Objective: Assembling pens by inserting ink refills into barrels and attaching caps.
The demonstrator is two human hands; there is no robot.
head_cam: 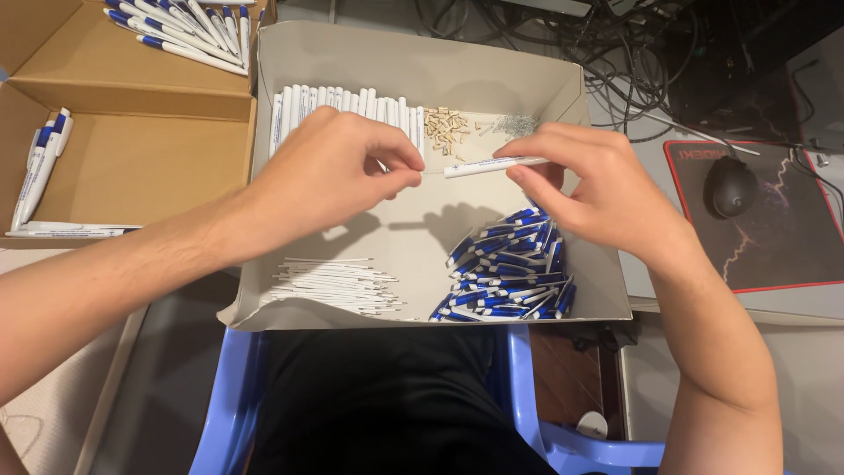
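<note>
The right hand point(598, 189) holds a white pen barrel point(492, 164) between thumb and fingers. Its long axis lies almost level, and its free end points toward the left hand point(338, 171). The left hand pinches thumb and forefinger closed just beside this end; what it holds is too small to tell. Below the right hand lies a heap of blue-and-white pen parts point(510, 277), below the left hand thin white refills point(334, 283).

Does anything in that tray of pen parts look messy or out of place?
Nothing looks spilled or broken. The tray keeps its parts in separate groups; only the blue-and-white pieces lie in a jumbled heap, while the white barrels stand in a row.
</note>
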